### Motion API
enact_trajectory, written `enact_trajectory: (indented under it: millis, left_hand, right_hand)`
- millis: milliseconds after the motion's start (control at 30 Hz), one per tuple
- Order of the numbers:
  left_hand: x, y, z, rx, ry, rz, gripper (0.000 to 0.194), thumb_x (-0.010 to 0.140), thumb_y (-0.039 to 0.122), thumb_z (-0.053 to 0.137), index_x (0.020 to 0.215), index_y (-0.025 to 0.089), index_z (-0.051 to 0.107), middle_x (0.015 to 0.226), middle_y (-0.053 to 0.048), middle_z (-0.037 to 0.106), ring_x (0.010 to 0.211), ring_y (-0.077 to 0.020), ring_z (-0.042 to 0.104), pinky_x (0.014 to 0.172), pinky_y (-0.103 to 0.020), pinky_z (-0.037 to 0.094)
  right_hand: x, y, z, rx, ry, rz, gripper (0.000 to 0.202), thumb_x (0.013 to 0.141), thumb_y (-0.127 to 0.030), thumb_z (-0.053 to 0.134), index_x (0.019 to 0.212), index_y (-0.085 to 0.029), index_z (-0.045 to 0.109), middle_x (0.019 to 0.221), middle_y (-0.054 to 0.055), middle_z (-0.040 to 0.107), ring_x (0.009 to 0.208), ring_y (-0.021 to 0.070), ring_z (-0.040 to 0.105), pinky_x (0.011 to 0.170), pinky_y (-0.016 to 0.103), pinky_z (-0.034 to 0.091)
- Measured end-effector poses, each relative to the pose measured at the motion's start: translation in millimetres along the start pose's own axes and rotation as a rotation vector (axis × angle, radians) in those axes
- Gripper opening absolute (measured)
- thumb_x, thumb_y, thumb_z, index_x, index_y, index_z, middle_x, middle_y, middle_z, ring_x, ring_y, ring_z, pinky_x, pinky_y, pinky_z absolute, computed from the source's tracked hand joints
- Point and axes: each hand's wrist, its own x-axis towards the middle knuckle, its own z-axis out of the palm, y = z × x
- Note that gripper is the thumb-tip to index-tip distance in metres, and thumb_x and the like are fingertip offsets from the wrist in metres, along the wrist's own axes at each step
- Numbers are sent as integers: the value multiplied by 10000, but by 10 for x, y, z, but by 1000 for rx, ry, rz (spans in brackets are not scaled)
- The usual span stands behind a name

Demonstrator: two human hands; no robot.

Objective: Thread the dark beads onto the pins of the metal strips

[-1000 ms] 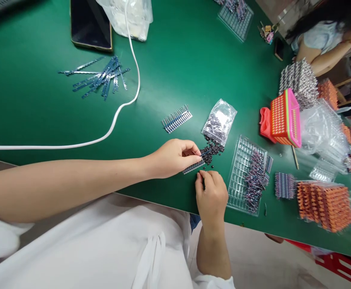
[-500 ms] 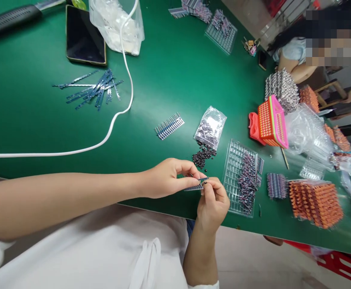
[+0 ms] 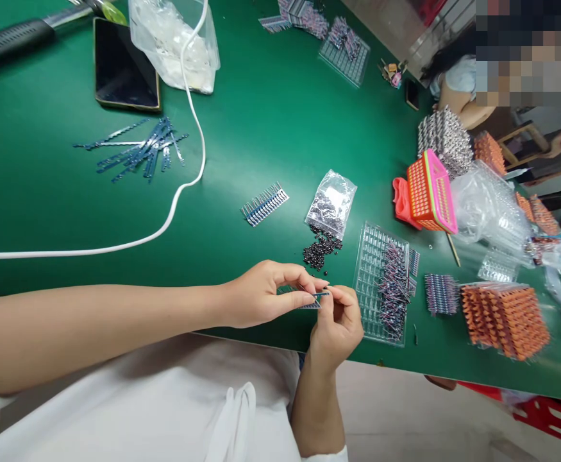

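Observation:
Just in front of the white shirt, my left hand is closed, thumb and fingers pinching a narrow blue strip with a row of thin metal pins under it. My right hand meets it at the strip's right end, thumb and forefinger pinched on a small black bead, mostly hidden by the fingertips. Beyond the hands lies a loose pile of black beads, spilling from a clear zip bag. A similar pinned strip lies flat on the green table to the left of the bag.
Right of my hands sits a clear compartment tray heaped with pinned pieces. Orange stacks and a pink-rimmed basket stand farther right. Blue strips, a white cable, a phone and a hammer lie left.
The view has shifted slightly, so the table items sit a little farther left. My right fingertips have closed in tighter at the strip's end, and the bead shows less.

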Motion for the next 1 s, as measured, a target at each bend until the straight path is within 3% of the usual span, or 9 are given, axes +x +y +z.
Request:
enact_trajectory:
  millis: [233, 433, 533, 867, 1000]
  left_hand:
    - [9, -2, -2, -60, 9, -32, 93, 883, 263, 632, 893, 176, 664, 1152, -81, 742, 1105, -206, 679, 971, -338, 529]
    - [65, 7, -26, -292, 17, -188, 125, 819, 258, 696, 876, 150, 667, 1013, -77, 752, 902, -165, 686, 815, -293, 540]
    - [95, -1, -52, -365, 7, -248, 148, 787, 268, 734, 845, 154, 660, 988, -68, 758, 874, -160, 678, 783, -286, 524]
    - [71, -3, -47, -258, -34, -172, 138, 819, 256, 694, 892, 144, 661, 1006, -73, 733, 905, -165, 655, 832, -302, 506]
    - [83, -19, -52, -275, -29, -195, 166, 817, 287, 702, 884, 145, 649, 976, -65, 730, 852, -156, 646, 777, -286, 501]
  right_hand:
    - [0, 3, -34, -28, -21, -32, 43, 897, -232, 613, 917, -195, 601, 859, 31, 605, 790, 146, 631, 669, 290, 554]
    - [65, 18, -154, -217, -67, -393, 224, 862, -109, 661, 1024, -264, 669, 929, 24, 671, 839, 152, 665, 735, 323, 566]
    - [89, 37, -189, -298, -68, -480, 266, 852, -95, 676, 1054, -267, 672, 924, 22, 686, 830, 149, 673, 734, 317, 572]
    - [49, 63, -170, -341, -18, -479, 260, 832, -90, 700, 1040, -242, 668, 884, 23, 690, 803, 147, 669, 724, 303, 566]
    - [57, 82, -172, -364, -20, -536, 254, 831, -91, 704, 1040, -229, 666, 878, 23, 692, 794, 139, 674, 725, 288, 572]
